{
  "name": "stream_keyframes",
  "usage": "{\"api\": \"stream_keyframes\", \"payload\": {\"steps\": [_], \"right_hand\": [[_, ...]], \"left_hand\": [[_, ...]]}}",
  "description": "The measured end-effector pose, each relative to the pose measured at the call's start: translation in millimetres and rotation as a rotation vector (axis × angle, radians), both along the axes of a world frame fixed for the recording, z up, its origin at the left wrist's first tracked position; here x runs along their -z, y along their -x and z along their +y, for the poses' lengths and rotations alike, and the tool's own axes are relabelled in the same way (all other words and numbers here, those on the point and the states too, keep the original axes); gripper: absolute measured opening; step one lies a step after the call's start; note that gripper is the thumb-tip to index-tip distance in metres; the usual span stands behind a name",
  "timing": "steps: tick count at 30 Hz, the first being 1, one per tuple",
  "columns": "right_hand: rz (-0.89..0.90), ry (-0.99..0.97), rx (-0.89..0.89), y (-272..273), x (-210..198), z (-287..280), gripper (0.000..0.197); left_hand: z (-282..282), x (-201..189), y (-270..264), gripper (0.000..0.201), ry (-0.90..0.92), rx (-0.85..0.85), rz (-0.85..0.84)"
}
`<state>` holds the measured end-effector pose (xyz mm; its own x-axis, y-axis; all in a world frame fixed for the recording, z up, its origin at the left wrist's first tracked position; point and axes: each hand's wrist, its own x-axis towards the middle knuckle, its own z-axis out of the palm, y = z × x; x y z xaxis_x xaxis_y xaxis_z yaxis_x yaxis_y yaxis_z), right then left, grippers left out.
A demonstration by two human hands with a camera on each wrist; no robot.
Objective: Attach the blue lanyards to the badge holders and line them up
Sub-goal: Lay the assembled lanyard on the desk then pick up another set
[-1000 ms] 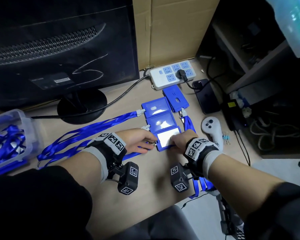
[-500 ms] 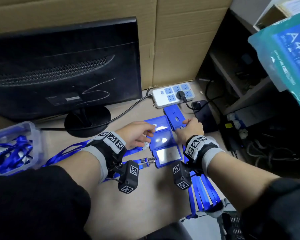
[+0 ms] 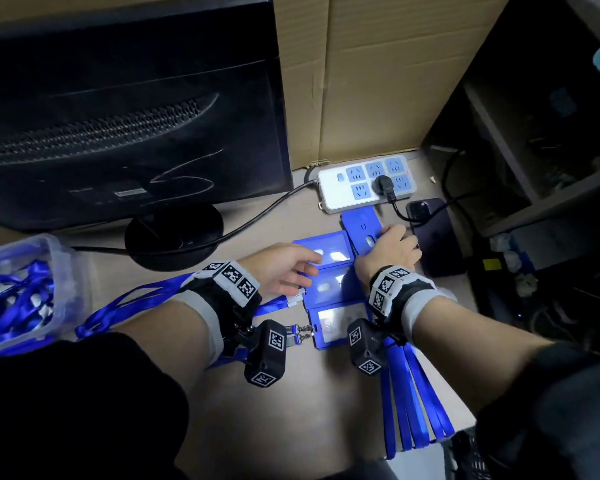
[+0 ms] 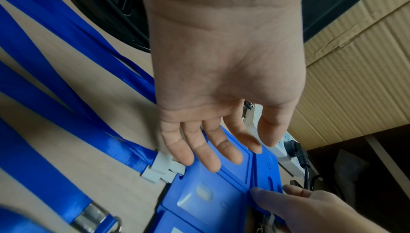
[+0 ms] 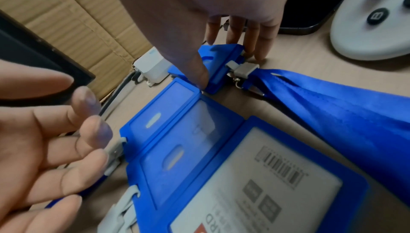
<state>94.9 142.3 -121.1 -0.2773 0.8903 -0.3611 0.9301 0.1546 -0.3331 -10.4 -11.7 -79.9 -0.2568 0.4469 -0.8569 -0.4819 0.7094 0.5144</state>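
Three blue badge holders lie in a column on the table: top (image 3: 326,251), middle (image 3: 326,287) and nearest (image 3: 336,323), which shows a printed card (image 5: 266,184). Their lanyards (image 3: 136,299) run off to the left. A fourth holder (image 3: 359,223) lies turned, beyond the column's right side. My right hand (image 3: 392,245) arches over it, thumb at its near corner and fingers by its grey clip (image 5: 242,69). That holder's lanyard (image 3: 413,393) hangs over the table's front edge. With fingers straight, my left hand (image 3: 284,271) lies over the left edge of the top holder (image 4: 233,172).
A black monitor (image 3: 118,116) on a round stand (image 3: 174,237) fills the back left. A white power strip (image 3: 364,183) and a dark phone (image 3: 437,237) lie just beyond the holders. A clear box of lanyards (image 3: 21,292) is at left, a white controller (image 5: 366,26) at right.
Both hands have left the nearest holder and moved away from me. The right hand went to the turned holder, the left to the top of the column.
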Motion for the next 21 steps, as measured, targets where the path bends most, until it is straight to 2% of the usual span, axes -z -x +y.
{"api": "stream_keyframes", "payload": {"steps": [4, 9, 12, 17, 21], "right_hand": [[-0.022, 0.047, 0.016, -1, -1, 7, 0.056], [0.014, 0.106, 0.024, -9, -20, 8, 0.072], [0.151, 0.186, 0.091, -19, -36, 7, 0.071], [0.403, 0.213, 0.126, -46, -72, -4, 0.067], [0.546, 0.364, 0.222, -69, -75, -13, 0.08]], "left_hand": [[3, -1, 1, 0.018, 0.0, 0.003, 0.003], [-2, -10, 1, 0.019, -0.006, 0.021, 0.019], [-1, -24, -1, 0.021, -0.031, 0.057, 0.052], [-2, -49, -14, 0.025, -0.12, 0.107, 0.139], [-10, -74, -33, 0.043, -0.207, 0.097, 0.273]]}}
